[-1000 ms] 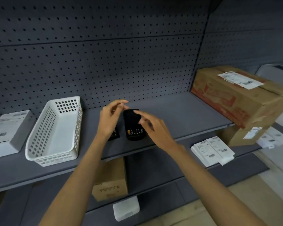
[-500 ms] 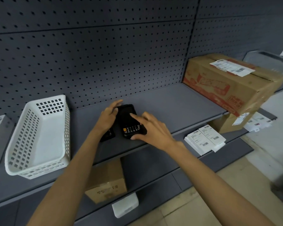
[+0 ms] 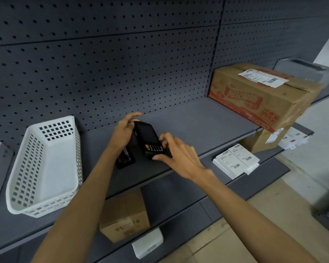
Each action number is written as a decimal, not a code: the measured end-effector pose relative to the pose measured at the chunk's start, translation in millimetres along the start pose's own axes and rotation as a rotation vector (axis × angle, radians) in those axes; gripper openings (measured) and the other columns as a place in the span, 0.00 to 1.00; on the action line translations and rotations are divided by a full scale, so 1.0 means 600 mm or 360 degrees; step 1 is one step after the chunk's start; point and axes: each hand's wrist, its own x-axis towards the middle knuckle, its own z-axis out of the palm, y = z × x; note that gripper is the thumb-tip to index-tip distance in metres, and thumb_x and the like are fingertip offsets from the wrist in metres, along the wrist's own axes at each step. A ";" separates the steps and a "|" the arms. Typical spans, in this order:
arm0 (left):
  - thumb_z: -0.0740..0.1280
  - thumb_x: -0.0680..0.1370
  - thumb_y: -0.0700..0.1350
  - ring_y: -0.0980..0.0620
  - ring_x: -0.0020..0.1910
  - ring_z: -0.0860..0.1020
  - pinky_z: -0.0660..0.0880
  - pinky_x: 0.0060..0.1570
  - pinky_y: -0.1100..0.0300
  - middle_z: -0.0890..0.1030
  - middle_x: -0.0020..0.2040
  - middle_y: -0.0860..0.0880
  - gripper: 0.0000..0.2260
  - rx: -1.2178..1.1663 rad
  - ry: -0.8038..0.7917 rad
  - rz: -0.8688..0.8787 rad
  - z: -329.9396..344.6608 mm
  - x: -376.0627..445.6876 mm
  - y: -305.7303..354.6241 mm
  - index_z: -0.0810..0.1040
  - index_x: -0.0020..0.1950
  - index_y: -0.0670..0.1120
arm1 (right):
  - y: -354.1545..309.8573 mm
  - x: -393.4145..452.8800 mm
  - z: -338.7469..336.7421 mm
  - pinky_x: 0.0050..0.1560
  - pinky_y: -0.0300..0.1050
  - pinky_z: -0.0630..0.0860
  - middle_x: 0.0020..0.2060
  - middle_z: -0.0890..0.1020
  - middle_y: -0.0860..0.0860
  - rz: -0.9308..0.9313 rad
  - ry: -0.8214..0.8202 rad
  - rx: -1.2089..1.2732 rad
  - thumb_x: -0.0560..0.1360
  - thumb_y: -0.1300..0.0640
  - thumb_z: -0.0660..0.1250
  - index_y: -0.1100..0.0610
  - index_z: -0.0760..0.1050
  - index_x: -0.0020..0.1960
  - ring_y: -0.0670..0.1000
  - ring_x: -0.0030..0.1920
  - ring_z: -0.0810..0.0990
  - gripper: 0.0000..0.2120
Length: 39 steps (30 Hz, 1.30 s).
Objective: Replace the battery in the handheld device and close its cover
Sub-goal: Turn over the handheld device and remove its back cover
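Handheld device (image 3: 148, 137) lay on shelf (image 3: 198, 120), clasped by both hands: left hand (image 3: 124, 132) at top, right hand (image 3: 176, 153) at keypad. Loose battery (image 3: 125, 158) under left wrist; white basket (image 3: 46, 166) further left; cardboard box (image 3: 258, 95) well right.

Basket (image 3: 46, 164) left of handheld device (image 3: 149, 138)

Red print on cardboard box (image 3: 258, 99), labels, none legible

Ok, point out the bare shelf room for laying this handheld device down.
Bare shelf runs between the handheld device and the printed carton. Narrower strip between the white basket and the left hand. Crowded around the black battery under the left wrist.
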 end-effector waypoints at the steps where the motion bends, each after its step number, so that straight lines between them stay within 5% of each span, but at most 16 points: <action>1: 0.52 0.82 0.33 0.54 0.48 0.78 0.74 0.54 0.61 0.80 0.49 0.51 0.18 -0.0067 0.0018 -0.0010 -0.002 0.002 0.005 0.74 0.67 0.44 | -0.002 0.001 0.000 0.40 0.48 0.74 0.52 0.77 0.46 -0.0006 0.0008 0.0011 0.75 0.35 0.63 0.50 0.64 0.64 0.47 0.49 0.76 0.26; 4: 0.52 0.82 0.31 0.51 0.48 0.79 0.76 0.51 0.63 0.81 0.51 0.43 0.18 -0.0333 0.0137 -0.0038 -0.010 0.008 0.020 0.75 0.66 0.39 | -0.005 0.004 -0.002 0.40 0.46 0.71 0.54 0.78 0.46 -0.0004 0.0044 0.0054 0.76 0.37 0.62 0.51 0.64 0.64 0.48 0.52 0.76 0.24; 15: 0.56 0.81 0.33 0.61 0.45 0.81 0.75 0.45 0.70 0.82 0.50 0.48 0.15 -0.0608 0.0172 0.0037 -0.016 0.007 0.037 0.77 0.61 0.46 | -0.001 0.010 -0.013 0.56 0.54 0.76 0.54 0.79 0.46 0.0179 -0.0001 0.0558 0.82 0.45 0.58 0.48 0.61 0.68 0.47 0.54 0.77 0.17; 22: 0.58 0.83 0.39 0.56 0.48 0.81 0.80 0.45 0.60 0.80 0.53 0.50 0.13 -0.0723 0.0125 -0.0080 -0.002 0.008 0.037 0.77 0.64 0.49 | 0.002 0.013 -0.026 0.34 0.37 0.63 0.31 0.72 0.47 0.0058 0.0020 0.0724 0.83 0.50 0.57 0.38 0.46 0.78 0.45 0.28 0.67 0.29; 25: 0.59 0.83 0.42 0.57 0.46 0.80 0.78 0.40 0.65 0.81 0.50 0.49 0.12 -0.0586 0.0153 -0.0093 0.003 0.009 0.034 0.77 0.64 0.47 | 0.007 0.021 -0.038 0.38 0.41 0.70 0.45 0.80 0.51 0.0018 0.0063 0.0576 0.81 0.47 0.62 0.34 0.48 0.77 0.43 0.36 0.72 0.32; 27: 0.60 0.83 0.43 0.55 0.46 0.78 0.77 0.42 0.65 0.80 0.48 0.48 0.12 -0.0467 0.0170 -0.0108 0.008 0.011 0.029 0.78 0.64 0.47 | 0.011 0.027 -0.041 0.48 0.46 0.76 0.60 0.77 0.47 -0.0005 0.0069 0.0488 0.79 0.44 0.63 0.33 0.51 0.76 0.43 0.53 0.76 0.32; 30: 0.60 0.83 0.44 0.58 0.43 0.78 0.76 0.44 0.63 0.79 0.43 0.51 0.12 -0.0357 0.0169 -0.0134 0.015 0.019 0.024 0.79 0.62 0.48 | 0.017 0.032 -0.038 0.62 0.49 0.73 0.67 0.73 0.44 0.0005 0.0054 0.0464 0.77 0.43 0.66 0.35 0.55 0.76 0.46 0.68 0.70 0.32; 34: 0.59 0.83 0.41 0.68 0.35 0.79 0.76 0.41 0.70 0.80 0.41 0.51 0.10 -0.0171 0.0122 -0.0080 0.023 0.031 0.019 0.79 0.60 0.46 | 0.024 0.029 -0.024 0.58 0.44 0.71 0.69 0.74 0.43 0.0025 0.0015 0.0391 0.76 0.45 0.68 0.38 0.58 0.77 0.46 0.65 0.70 0.33; 39: 0.58 0.83 0.38 0.60 0.40 0.77 0.75 0.43 0.66 0.79 0.41 0.52 0.12 -0.0024 0.0061 -0.0071 0.031 0.044 0.009 0.79 0.59 0.45 | 0.036 0.020 -0.005 0.55 0.48 0.76 0.64 0.78 0.46 0.0038 -0.0024 0.0306 0.76 0.44 0.67 0.35 0.57 0.76 0.47 0.60 0.73 0.32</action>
